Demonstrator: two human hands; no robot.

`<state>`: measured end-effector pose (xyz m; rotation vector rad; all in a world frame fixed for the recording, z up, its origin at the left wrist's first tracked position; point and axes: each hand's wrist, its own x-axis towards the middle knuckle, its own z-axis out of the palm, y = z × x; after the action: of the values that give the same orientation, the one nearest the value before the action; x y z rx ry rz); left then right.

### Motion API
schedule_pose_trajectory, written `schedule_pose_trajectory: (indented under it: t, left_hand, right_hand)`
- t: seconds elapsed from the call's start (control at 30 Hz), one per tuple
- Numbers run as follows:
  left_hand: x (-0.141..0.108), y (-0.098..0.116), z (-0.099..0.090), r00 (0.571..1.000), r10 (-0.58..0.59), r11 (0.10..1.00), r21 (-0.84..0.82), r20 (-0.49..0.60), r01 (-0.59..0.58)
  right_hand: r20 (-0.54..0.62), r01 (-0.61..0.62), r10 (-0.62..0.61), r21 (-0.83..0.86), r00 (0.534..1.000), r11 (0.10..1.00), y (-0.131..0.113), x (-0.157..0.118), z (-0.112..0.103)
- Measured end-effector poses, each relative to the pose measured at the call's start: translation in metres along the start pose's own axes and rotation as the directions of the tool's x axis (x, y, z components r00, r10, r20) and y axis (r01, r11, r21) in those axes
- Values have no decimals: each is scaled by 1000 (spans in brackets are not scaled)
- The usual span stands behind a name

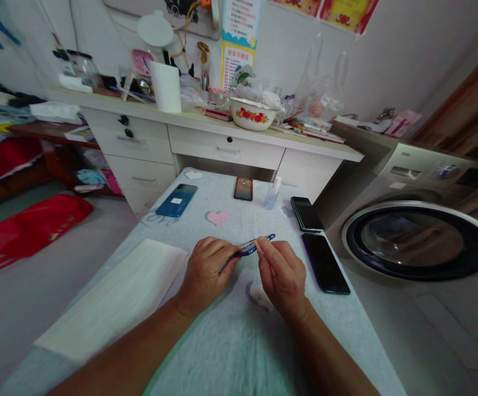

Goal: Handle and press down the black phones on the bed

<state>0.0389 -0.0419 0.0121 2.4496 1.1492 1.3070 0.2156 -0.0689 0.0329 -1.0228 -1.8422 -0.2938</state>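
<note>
My left hand (209, 268) grips a thin, blue-edged mobile phone (246, 250) by its near left end, thumb on top. The phone is tilted, held above the cloth at the middle of the table. My right hand (282, 269) is closed at the phone's far right end, thumb and forefinger pinched against it. Whatever small thing those fingertips may hold is hidden. A dark phone (325, 263) lies to the right of my right hand, with another black-screened phone (306, 213) just beyond it. A clear spray bottle (272, 193) stands past my hands.
A blue phone (176, 200) and a brown phone (243, 188) lie farther back on the table cloth (230, 357). A folded whitish cloth (115, 297) is at the left. Behind stands a white desk (139, 132); a washing machine (420, 176) is at the right.
</note>
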Motion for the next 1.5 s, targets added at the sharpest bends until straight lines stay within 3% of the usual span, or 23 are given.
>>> schedule_pose_trajectory:
  t: [0.37,0.77,1.2,1.5]
  left_hand:
    - [1,8,-4,990,78,997,-15,-120,-81]
    - [2,5,-3,992,57,998,32,-117,-54]
    - [2,4,-4,992,37,998,56,-122,-31]
    - [1,5,-3,994,33,997,76,-102,-26]
  right_hand:
    - [15,21,-21,-14,1000,1000,-2,-3,3]
    - [56,91,-92,17,994,996,-9,-3,7]
    - [9,-82,82,3,997,997,13,-6,-1]
    - [26,-65,65,-16,998,998,4,-10,6]
